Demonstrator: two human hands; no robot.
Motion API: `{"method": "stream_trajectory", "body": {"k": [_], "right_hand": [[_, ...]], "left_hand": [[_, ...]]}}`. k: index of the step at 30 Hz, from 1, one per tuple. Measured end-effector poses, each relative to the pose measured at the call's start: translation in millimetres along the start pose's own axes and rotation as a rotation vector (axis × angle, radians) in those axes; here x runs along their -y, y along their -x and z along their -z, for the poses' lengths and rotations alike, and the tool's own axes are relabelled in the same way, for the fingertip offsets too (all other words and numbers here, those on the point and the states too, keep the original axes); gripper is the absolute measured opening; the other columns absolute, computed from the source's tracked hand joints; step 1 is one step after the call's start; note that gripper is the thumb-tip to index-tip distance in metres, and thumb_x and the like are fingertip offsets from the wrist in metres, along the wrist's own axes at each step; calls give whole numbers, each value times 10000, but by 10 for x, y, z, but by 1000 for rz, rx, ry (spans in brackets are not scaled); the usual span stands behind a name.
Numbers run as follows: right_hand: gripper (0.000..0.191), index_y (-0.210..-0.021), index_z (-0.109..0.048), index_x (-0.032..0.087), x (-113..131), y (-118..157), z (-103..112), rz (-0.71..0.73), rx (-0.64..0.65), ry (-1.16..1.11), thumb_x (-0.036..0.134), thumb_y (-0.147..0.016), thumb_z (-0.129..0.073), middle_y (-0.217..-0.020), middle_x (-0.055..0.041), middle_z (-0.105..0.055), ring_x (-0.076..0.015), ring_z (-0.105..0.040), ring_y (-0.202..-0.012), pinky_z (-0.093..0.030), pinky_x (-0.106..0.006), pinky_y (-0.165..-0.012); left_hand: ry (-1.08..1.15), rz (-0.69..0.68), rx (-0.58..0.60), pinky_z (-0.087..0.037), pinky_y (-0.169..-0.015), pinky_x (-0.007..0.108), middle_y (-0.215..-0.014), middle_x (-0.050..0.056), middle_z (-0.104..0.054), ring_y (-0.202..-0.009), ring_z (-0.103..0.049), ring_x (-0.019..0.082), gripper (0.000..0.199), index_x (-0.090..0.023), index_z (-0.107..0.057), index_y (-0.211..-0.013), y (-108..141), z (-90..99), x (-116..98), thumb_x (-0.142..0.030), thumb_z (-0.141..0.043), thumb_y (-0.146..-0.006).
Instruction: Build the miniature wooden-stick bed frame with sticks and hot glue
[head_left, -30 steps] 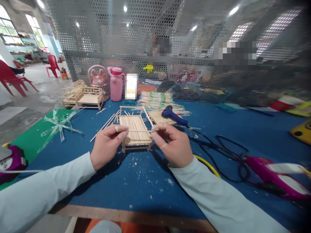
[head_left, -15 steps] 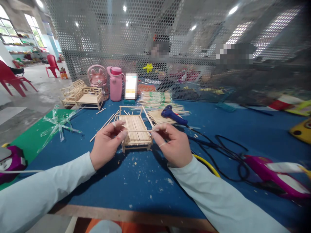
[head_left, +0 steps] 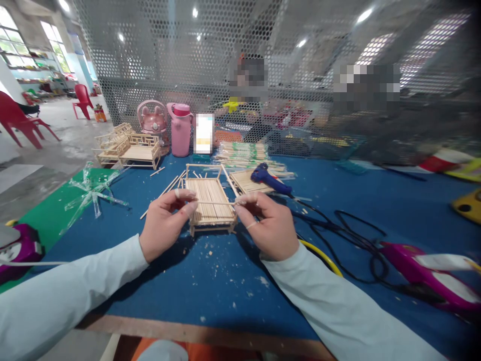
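Observation:
Between my two hands a thin wooden stick (head_left: 215, 203) runs level across the front part of a small bed-like frame built of sticks (head_left: 210, 188). My left hand (head_left: 167, 220) pinches its left end, and my right hand (head_left: 267, 225) pinches the other end by the frame's right front corner. Whether the stick touches the frame I cannot tell. A blue glue gun (head_left: 271, 179) lies on a flat stick panel (head_left: 246, 181) behind my right hand. Loose sticks (head_left: 162, 194) lie to the left of the frame.
Finished stick furniture (head_left: 130, 145), a pink bottle (head_left: 181, 131) and a phone (head_left: 204, 134) stand at the back. Bundled sticks (head_left: 244, 153) lie before a perforated metal screen (head_left: 180, 60). Black cables (head_left: 347, 230) reach a purple power strip (head_left: 428, 276) at right.
My hands keep their pinch on the stick, almost still. The whole view has shifted very slightly. Behind the screen, a person and the yellow thing near them have moved a little.

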State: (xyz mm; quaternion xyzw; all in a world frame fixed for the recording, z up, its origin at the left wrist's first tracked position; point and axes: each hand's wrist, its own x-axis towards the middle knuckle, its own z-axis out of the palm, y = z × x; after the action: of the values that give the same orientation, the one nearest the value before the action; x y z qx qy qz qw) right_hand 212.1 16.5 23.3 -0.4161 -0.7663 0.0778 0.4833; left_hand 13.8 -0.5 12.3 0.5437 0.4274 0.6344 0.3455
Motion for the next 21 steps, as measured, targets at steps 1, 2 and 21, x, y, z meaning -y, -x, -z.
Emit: {"method": "stream_trajectory", "body": {"k": [1,2,21], "right_hand": [[13,-770,-595,207,4,9,0,-13,5,-15,208,-768,-582,-661,24,-647,-111,-597,-549,-498,-236,-568],[60,-818,-595,210,0,17,6,-28,8,-40,227,-761,-598,-683,20,-654,-117,-605,-563,-504,-242,-574],[405,-1160,-593,133,-1098,-589,383,-474,344,817,348,-830,-503,-1114,-169,-667,-281,-624,-996,-464,-339,-808]], "left_hand": [[22,0,-23,-484,-686,239,-790,17,-678,-705,-593,112,121,-159,-661,-790,-12,8,-17,-196,-689,-678],[49,-2,-56,-486,-698,236,-787,11,-673,-715,-596,111,136,-159,-656,-795,-33,21,-35,-189,-693,-668],[410,555,176,-291,-320,138,-412,-109,-339,-308,-276,34,68,-138,-576,-810,-433,194,303,-193,-604,-782]]}}
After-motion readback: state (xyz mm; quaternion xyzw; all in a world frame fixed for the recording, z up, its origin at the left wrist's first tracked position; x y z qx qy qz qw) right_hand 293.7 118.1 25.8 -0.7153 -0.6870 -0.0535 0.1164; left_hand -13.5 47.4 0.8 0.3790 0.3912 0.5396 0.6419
